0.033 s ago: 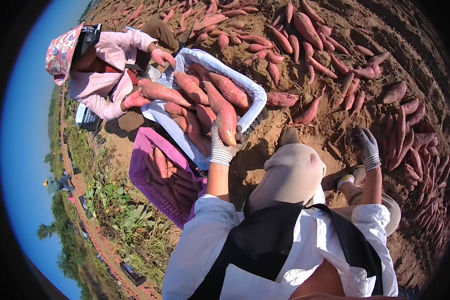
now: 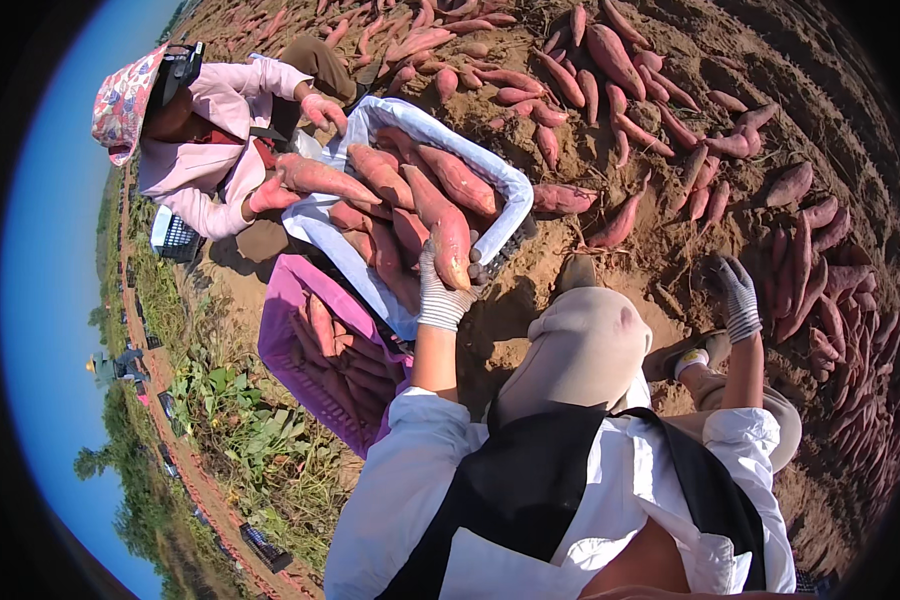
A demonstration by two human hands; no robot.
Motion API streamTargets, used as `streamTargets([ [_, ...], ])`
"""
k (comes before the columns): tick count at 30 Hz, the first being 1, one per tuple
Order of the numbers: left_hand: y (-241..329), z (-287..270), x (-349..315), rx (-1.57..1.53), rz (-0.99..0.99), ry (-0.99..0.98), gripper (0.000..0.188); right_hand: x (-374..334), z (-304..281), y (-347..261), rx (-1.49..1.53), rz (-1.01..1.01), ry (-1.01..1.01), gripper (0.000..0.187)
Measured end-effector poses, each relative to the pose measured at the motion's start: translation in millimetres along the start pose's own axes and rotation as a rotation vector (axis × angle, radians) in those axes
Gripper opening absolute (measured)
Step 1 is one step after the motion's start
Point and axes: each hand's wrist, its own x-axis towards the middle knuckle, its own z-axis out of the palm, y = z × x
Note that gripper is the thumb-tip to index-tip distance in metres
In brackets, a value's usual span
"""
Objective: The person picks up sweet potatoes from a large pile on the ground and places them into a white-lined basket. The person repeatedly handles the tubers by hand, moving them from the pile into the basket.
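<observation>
My left hand [image 2: 442, 298], in a striped grey glove, grips the near end of a long sweet potato [image 2: 446, 232]. The potato lies over others in a crate [image 2: 518, 205] lined with pale blue-white cloth. My right hand [image 2: 738, 298], gloved the same way, hangs over bare soil, fingers stretched down and apart from any potato. Across the crate, a person in pink gloves holds another sweet potato [image 2: 322, 180] at its left edge with one hand [image 2: 273, 196]; the person's other hand [image 2: 322, 110] is beside the far rim.
A purple-lined crate [image 2: 282, 300] of smaller sweet potatoes stands left of my left arm. Loose sweet potatoes [image 2: 615, 60] cover the soil ahead, and a large heap [image 2: 855, 330] lies to the right. My bent knee [image 2: 585, 345] is between my arms. Green vines [image 2: 240, 410] grow at left.
The sweet potato in my left hand has shifted slightly left. The other person's hands have moved a little, also leftward. My right hand stays where it was.
</observation>
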Motion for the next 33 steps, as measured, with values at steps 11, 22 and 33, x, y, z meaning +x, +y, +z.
streamTargets([
  [11,55,-74,79,1.065,0.084,0.553,0.089,6,-9,11,-0.058,0.014,0.062,0.031],
  [22,50,-99,111,0.751,0.197,0.513,0.083,8,1,24,-0.114,0.035,0.036,0.029],
  [33,62,-77,114,0.642,0.438,0.571,0.072,0,10,14,-0.149,0.043,0.074,0.029],
])
